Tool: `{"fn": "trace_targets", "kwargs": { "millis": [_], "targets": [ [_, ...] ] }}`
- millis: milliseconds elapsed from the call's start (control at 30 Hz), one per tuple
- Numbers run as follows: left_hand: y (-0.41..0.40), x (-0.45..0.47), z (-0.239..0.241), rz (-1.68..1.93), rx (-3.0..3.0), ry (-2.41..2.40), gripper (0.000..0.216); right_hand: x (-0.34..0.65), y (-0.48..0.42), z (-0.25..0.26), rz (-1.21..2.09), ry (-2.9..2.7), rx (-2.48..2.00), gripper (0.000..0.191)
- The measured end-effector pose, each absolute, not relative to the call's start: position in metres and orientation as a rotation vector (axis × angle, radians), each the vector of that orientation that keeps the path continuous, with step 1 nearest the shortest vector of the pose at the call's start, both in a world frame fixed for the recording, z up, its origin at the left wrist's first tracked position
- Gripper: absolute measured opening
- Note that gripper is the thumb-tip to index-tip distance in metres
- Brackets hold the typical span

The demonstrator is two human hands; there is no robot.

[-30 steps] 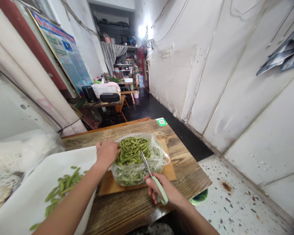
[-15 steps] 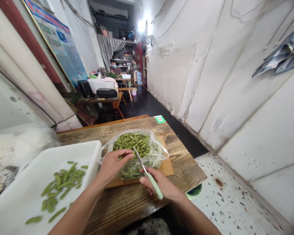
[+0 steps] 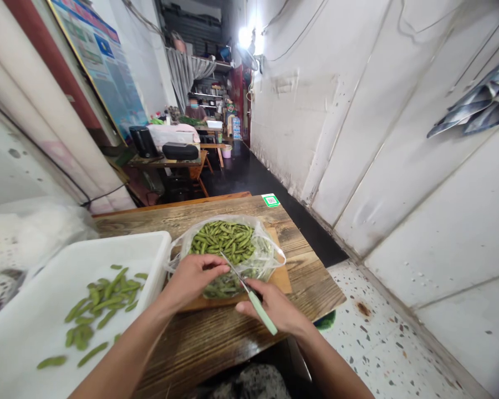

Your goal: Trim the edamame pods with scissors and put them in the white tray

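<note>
A clear plastic bag (image 3: 266,256) full of green edamame pods (image 3: 222,241) sits on a wooden cutting board (image 3: 281,280). My left hand (image 3: 193,277) hovers at the bag's near edge, fingers pinched together toward the scissor blades; what they hold is too small to make out. My right hand (image 3: 274,307) grips pale green-handled scissors (image 3: 249,293), blades pointing up toward the left hand's fingertips. A white tray (image 3: 149,249) to the left holds several loose pods (image 3: 102,302).
The wooden table (image 3: 233,338) ends close at the right, over a speckled floor with a green bin (image 3: 327,320) below. A clear bag (image 3: 33,238) lies at far left. A person sits at a cluttered table (image 3: 170,160) far back in the corridor.
My left hand came out of the bag's far left side back to the near edge, meeting the scissor tips. The view tilted, showing more of the white tray.
</note>
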State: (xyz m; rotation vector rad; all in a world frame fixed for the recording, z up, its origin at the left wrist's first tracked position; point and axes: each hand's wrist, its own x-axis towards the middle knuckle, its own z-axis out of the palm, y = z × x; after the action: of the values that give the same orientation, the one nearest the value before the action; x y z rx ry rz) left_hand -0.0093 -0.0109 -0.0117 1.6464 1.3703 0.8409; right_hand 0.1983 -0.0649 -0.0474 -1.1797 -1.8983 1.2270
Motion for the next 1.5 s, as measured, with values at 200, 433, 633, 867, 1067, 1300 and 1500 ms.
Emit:
{"fn": "trace_targets", "kwargs": {
  "millis": [200,433,633,867,1067,1300,1500],
  "targets": [
    [-0.008,-0.013,-0.021,0.750,1.674,1.380,0.022,0.192,-0.065,-0.061,1.354,-1.740,-1.148,0.037],
    [-0.007,-0.014,-0.024,1.064,1.476,1.504,0.030,0.190,-0.061,-0.077,1.563,-1.495,-1.169,0.049],
    [-0.015,-0.007,-0.018,1.156,1.018,1.216,0.039,0.185,-0.063,-0.072,1.636,-1.401,-1.151,0.064],
    [-0.025,0.007,-0.019,1.158,0.786,1.054,0.031,0.186,-0.068,-0.063,1.662,-1.506,-1.039,0.064],
    [-0.031,0.018,-0.026,1.274,0.822,1.110,0.035,0.187,-0.068,-0.061,1.649,-1.515,-1.043,0.064],
    [-0.034,0.026,-0.030,1.388,0.825,1.163,0.038,0.186,-0.067,-0.060,1.642,-1.538,-1.072,0.067],
    [-0.036,0.030,-0.033,1.405,0.814,1.160,0.038,0.188,-0.066,-0.063,1.607,-1.569,-1.084,0.060]
  ]
}}
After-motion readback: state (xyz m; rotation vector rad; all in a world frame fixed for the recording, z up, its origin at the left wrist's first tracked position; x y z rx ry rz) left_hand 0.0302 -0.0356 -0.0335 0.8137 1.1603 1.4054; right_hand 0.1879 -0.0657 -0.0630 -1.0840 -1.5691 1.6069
